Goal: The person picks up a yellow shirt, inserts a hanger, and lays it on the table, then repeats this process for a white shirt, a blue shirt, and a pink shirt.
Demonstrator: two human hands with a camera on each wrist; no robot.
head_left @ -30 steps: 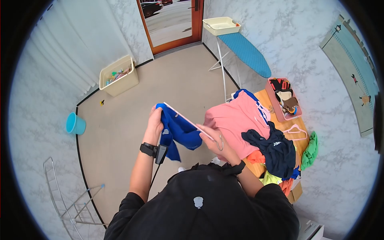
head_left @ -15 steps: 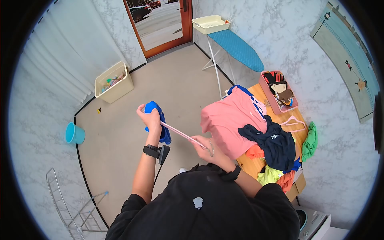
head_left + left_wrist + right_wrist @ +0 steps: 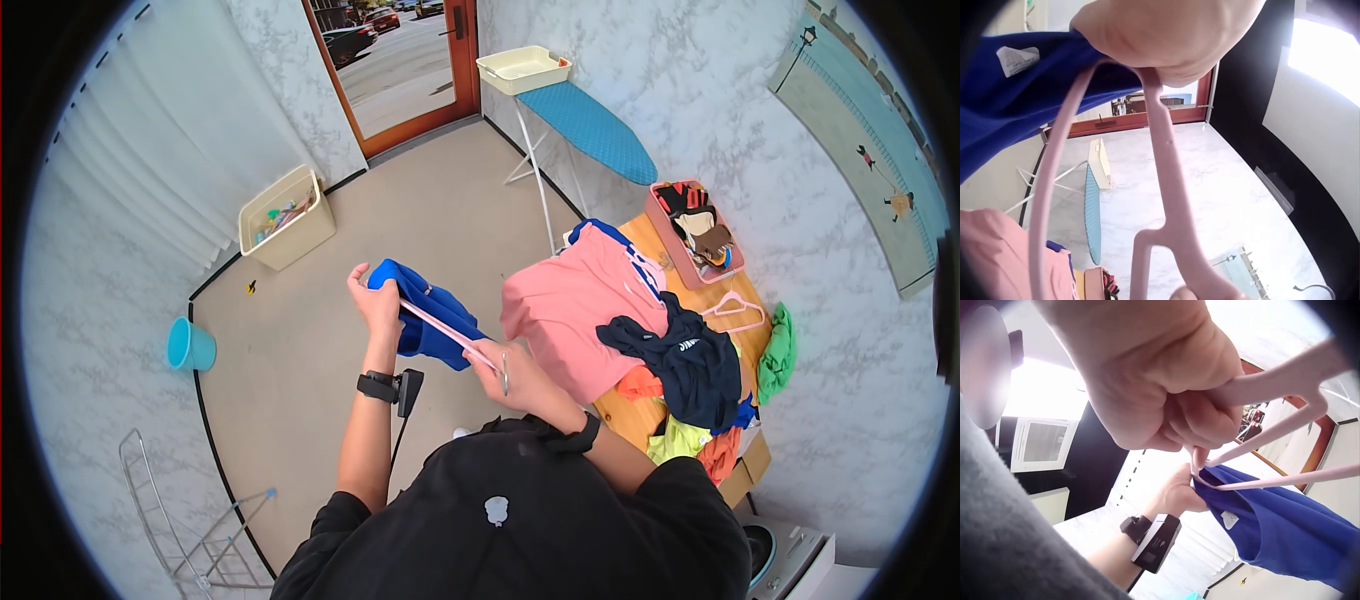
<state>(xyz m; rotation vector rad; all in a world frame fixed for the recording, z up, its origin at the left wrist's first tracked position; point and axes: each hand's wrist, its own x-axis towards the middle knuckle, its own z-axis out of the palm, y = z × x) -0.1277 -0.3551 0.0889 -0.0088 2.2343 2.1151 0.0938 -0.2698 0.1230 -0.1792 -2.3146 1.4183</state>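
Observation:
A blue garment (image 3: 432,312) hangs from the left hand (image 3: 378,303), whose fingers pinch its edge by one end of a pink hanger (image 3: 436,322). Curled fingers of the right hand (image 3: 518,380) grip the hanger near its metal hook (image 3: 505,372). In the left wrist view the hanger (image 3: 1169,162) runs down from the left hand (image 3: 1166,37), with the blue cloth (image 3: 1029,94) and its white label beside it. The right wrist view shows the right hand (image 3: 1166,381) around the hanger, and the hanger's far end at the garment's opening (image 3: 1272,519).
Right of the hands, a wooden table (image 3: 625,415) bears a pink shirt (image 3: 580,310), a dark shirt (image 3: 690,365), other clothes, a pink hanger and a pink bin (image 3: 665,240). Farther off stand an ironing board (image 3: 590,130), a cream bin (image 3: 295,235), a blue bucket (image 3: 192,345) and a drying rack (image 3: 200,540).
The blue garment was bunched at the left hand half a second ago and now spreads out to the right beneath the hanger. The right hand has moved slightly left, closer to the left hand.

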